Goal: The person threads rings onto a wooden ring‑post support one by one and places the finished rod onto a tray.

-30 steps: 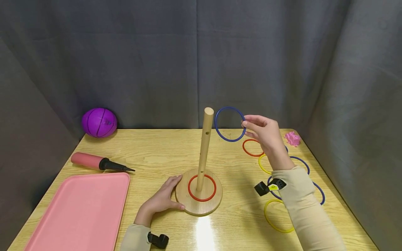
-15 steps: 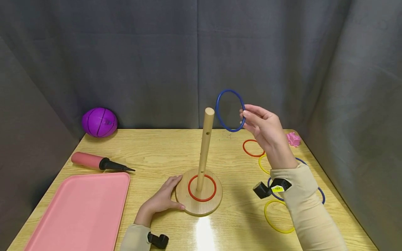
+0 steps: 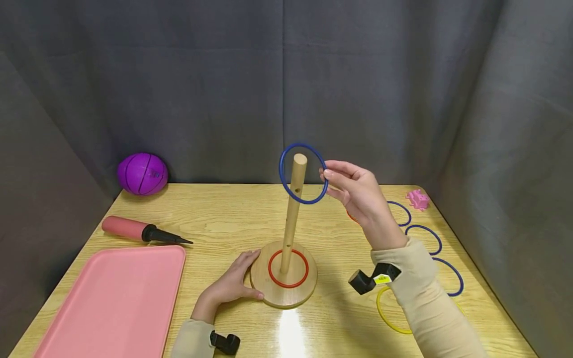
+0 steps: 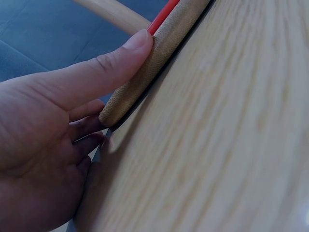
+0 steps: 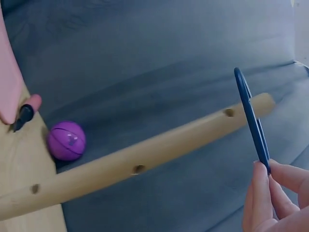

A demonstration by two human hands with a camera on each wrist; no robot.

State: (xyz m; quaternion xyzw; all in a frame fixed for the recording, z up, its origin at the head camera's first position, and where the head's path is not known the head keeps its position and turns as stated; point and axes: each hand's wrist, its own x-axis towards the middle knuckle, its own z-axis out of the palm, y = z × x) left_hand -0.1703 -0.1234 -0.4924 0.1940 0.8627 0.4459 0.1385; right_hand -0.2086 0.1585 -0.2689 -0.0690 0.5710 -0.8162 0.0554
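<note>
Right hand (image 3: 358, 196) pinches blue ring (image 3: 303, 173) at its edge, ring around top of peg (image 3: 293, 209). Judgement: keep ring level and centred so it clears the tip. Left hand (image 3: 230, 286) lies flat-fingered against wooden base (image 3: 268, 293). Red ring (image 3: 288, 268) lies on base around peg. Pink tray (image 3: 112, 303) holds nothing visible.

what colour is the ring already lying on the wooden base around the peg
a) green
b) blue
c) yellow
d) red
d: the head view shows a red ring lying flat on the round wooden base around the foot of the peg, while the blue ring is pinched by the right hand up at the peg's top.
</note>
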